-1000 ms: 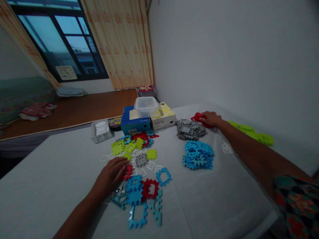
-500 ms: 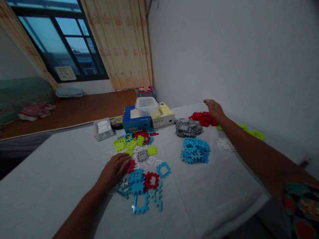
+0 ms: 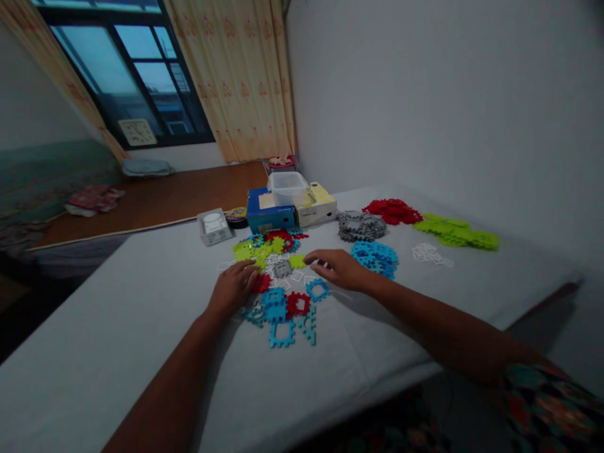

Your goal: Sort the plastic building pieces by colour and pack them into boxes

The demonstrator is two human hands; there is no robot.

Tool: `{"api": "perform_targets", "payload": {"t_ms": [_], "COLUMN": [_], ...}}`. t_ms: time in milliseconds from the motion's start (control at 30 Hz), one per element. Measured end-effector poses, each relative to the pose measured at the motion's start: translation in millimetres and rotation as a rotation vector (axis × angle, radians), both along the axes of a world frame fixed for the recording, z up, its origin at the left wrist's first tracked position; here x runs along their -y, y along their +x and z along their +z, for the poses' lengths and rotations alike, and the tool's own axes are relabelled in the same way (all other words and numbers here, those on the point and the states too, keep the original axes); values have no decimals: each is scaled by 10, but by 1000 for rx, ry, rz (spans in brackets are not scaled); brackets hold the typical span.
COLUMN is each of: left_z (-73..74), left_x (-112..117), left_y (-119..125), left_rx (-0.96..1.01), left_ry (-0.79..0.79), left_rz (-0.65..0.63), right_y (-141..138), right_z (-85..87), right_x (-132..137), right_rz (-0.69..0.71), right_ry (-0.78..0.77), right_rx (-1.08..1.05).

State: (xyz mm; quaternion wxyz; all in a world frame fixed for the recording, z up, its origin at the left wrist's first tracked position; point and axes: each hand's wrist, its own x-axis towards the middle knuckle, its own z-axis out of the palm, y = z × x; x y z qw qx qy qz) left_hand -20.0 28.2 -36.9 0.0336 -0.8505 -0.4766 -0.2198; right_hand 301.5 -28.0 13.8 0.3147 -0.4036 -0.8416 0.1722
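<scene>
My left hand (image 3: 233,288) lies over the left edge of a mixed pile of notched plastic tiles, its fingers loosely bent beside a red tile (image 3: 261,284). My right hand (image 3: 338,268) reaches in from the right, thumb and fingers apart, with fingertips at the edge of a lime-green tile (image 3: 297,262). A grey tile (image 3: 282,269) and small white lattice pieces (image 3: 297,275) lie between the hands. Nearer to me are a blue frame tile (image 3: 282,334), another red tile (image 3: 299,304) and a teal triangular piece (image 3: 309,325).
Sorted heaps of grey (image 3: 361,226), red (image 3: 392,211), lime-green (image 3: 457,231), blue (image 3: 375,258) and white pieces (image 3: 430,254) lie on the right. Behind the mixed pile stand a blue box (image 3: 268,217), a pale yellow box (image 3: 317,211), a clear tub (image 3: 287,187) and a small white box (image 3: 214,228).
My right hand has moved from above the red heap back left to the lime-green tile in the mixed pile. My left hand stays by the pile. The view has shifted slightly.
</scene>
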Motion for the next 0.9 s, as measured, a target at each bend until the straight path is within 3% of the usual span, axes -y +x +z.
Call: {"api": "perform_targets", "payload": {"t_ms": [100,200,267,367,433,533,633,700,800,900], "left_z": [22,-1,-25,-49,-60,-84,-122,-145,-161,-155], "left_x": [10,-13,-40,-89,-115,-142,-167,-190,-225,-244], "left_y": [-14,-44,-66,-99,-119,-145,-171,-190,-214,-227], "left_rx": [24,19,7,-14,-17,-13,-3,-6,-34,-48], "left_ry": [-7,-9,4,36,62,91,106,119,144,158], "left_rz": [6,4,5,-19,-41,-64,-76,-81,-80,-77], "right_y": [67,81,115,387,818,1798,2826,3336,3742,3847], "right_z": [-290,-488,-460,-222,-38,114,75,-13,-153,-241], "right_x": [-164,-151,-114,-163,-290,-560,-794,-897,-1005,-1090], "right_rz": [-124,-112,-77,-128,-240,-539,-893,-1035,-1064,-1012], "right_ry": [13,93,179,294,321,226,-90,-288,-435,-476], "right_rx": [-33,-21,-4,16,82,252,443,547,616,641]}}
